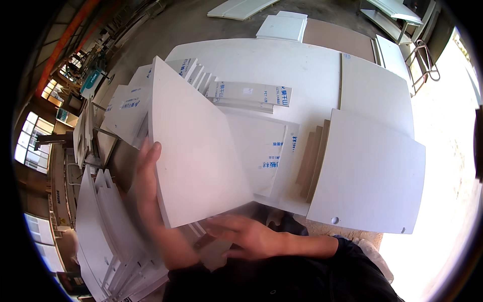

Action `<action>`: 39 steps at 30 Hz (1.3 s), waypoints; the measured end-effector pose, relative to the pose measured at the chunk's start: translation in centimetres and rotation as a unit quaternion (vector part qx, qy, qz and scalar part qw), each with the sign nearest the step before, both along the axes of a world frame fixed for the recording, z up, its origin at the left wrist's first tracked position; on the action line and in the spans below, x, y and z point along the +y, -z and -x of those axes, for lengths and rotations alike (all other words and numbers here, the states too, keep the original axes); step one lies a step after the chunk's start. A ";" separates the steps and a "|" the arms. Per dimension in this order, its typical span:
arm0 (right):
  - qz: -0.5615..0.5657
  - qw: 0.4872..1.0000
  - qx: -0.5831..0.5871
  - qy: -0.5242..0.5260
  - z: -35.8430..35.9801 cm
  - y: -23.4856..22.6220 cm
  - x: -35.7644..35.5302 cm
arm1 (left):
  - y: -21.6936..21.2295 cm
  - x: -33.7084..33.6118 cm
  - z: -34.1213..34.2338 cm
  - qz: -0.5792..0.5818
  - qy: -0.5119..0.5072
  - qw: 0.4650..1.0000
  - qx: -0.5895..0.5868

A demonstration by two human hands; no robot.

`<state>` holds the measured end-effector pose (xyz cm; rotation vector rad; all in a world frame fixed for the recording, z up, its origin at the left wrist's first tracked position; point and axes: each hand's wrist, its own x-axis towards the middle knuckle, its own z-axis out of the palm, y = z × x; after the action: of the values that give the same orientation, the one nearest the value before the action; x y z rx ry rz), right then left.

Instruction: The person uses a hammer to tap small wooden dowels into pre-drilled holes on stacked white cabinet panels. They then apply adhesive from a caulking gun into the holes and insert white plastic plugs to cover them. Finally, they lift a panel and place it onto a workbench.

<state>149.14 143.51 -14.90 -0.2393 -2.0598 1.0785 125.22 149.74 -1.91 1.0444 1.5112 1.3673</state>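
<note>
A white rectangular board [193, 156] stands tilted above the near left part of the worktable. My left hand [149, 176] is closed on its left edge, with the thumb over the near face and the fingers hidden behind it. Just below the board's lower edge is my right hand [246, 235], its fingers loosely apart and pointing left. They are slightly blurred, and any contact with the edge is unclear. Behind the raised board, a flat panel with blue print [279, 173] lies on the table.
The white worktable [312, 70] carries stacked printed strips [251, 93] and a stack of white panels [370, 171] at right. More boards [95, 216] stand upright at lower left. Printed boards [128, 103] lie farther left. Other panels [283, 26] sit beyond the table.
</note>
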 end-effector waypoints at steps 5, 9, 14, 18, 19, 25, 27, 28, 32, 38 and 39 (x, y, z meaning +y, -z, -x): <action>0.312 0.902 -0.288 -0.074 -0.3 21.0 -1.4 | 1.7 -1.0 8.6 0.034 -0.022 0.990 0.132; 0.429 0.836 -0.317 -0.127 -1.7 25.8 1.3 | 2.9 -2.2 11.1 0.052 -0.051 0.992 0.107; 0.601 0.727 -0.322 -0.084 0.2 27.1 1.4 | 2.5 -3.9 10.4 0.076 -0.065 0.993 0.066; 0.722 0.668 -0.165 -0.070 2.9 34.6 3.3 | 2.3 -1.9 11.2 0.048 -0.033 0.993 0.104; 0.771 0.623 -0.124 -0.047 4.1 36.7 3.4 | 1.9 -1.1 10.4 0.044 -0.027 0.993 0.102; 0.809 0.575 -0.116 0.037 5.6 37.6 2.4 | 3.6 -3.7 10.5 0.025 -0.045 0.998 -0.025; 0.810 0.571 -0.122 0.059 6.1 37.5 3.4 | 3.4 -3.6 9.4 0.015 -0.066 0.997 -0.032; 0.811 0.568 -0.125 0.072 6.2 37.4 3.9 | 3.0 -3.3 8.7 0.012 -0.076 0.996 -0.038; 0.885 0.461 0.000 0.065 6.8 33.8 3.9 | 2.2 -4.2 7.7 0.045 -0.084 0.995 -0.028; 0.729 0.669 -0.049 -0.133 6.4 47.3 3.4 | 0.5 -6.4 5.5 0.008 -0.029 0.997 0.065; 0.693 0.701 -0.085 -0.145 5.6 46.8 2.0 | -0.2 -8.6 4.7 0.002 -0.036 0.997 0.067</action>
<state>143.58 145.52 -61.69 -0.7658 -0.9622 2.7183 120.47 141.10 -1.73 1.1077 1.6642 1.3646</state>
